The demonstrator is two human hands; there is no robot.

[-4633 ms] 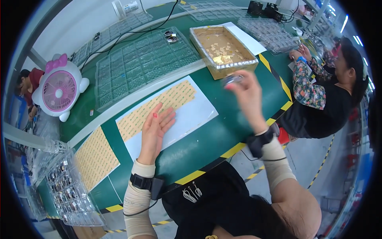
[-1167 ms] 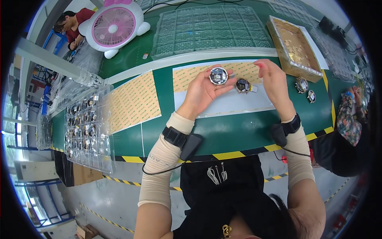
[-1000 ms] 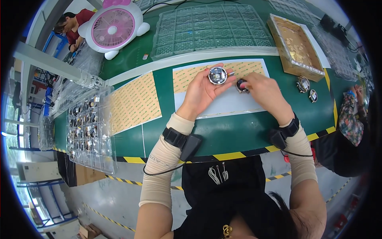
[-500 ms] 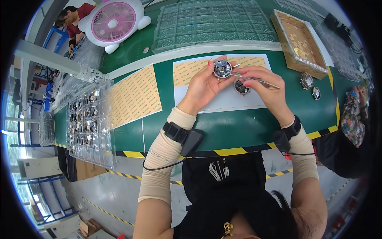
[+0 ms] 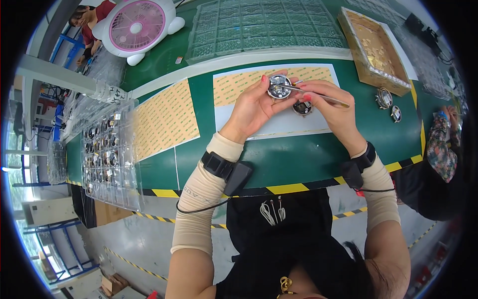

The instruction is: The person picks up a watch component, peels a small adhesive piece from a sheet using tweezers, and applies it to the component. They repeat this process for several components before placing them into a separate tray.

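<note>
My left hand [image 5: 251, 112], palm up, holds a round electronic module [image 5: 279, 91] with a silvery rim and small parts on its board. In my right hand [image 5: 334, 102] a pair of metal tweezers [image 5: 326, 97] is pinched, its tips over the board of that module. Whether the tips grip anything is too small to tell. A second round module [image 5: 302, 108] lies beneath, between my hands, partly hidden by the right fingers. Under both hands is a white sheet [image 5: 228, 119] with tan, green-printed adhesive backing [image 5: 230, 89] along its far part.
Another tan adhesive sheet [image 5: 169, 117] lies left, beside a clear tray [image 5: 130, 169] of several round modules. Two modules, one larger [image 5: 384, 98] and one smaller [image 5: 396, 114], sit right, near a cardboard box [image 5: 381, 79]. Behind are clear trays [image 5: 264, 30] and a pink-white fan [image 5: 137, 29].
The tweezers' tips have moved left, from the module's right edge onto its board. The module is tilted slightly differently in my left hand. The whole view has shifted a little.
</note>
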